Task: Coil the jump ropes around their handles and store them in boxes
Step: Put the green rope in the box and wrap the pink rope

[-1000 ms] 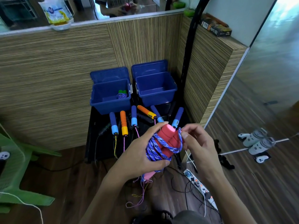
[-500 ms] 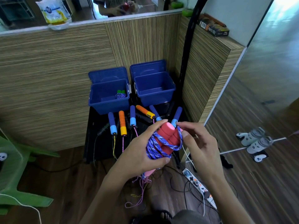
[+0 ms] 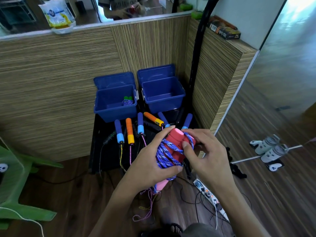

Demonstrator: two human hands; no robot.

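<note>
My left hand point(image 3: 150, 161) grips a pair of red foam handles point(image 3: 176, 142) with blue rope point(image 3: 165, 155) coiled around them. My right hand point(image 3: 203, 153) pinches the rope at the right side of the handles. Two open blue boxes stand behind: the left box point(image 3: 102, 108) holds a coiled rope with green handles point(image 3: 127, 100), and the right box point(image 3: 181, 98) has nothing visible inside. Several uncoiled jump ropes with blue and orange handles point(image 3: 129, 130) lie on a black stand point(image 3: 97, 142) in front of the boxes.
Wood-grain partition walls close in the back and right. A green plastic chair point(image 3: 15, 182) stands at the left. A power strip point(image 3: 206, 194) and cables lie on the wooden floor at the right. A black pole point(image 3: 196, 65) rises beside the right box.
My right hand has moved left over the handles and now presses the rope against them. The bundle has stayed in my left hand.
</note>
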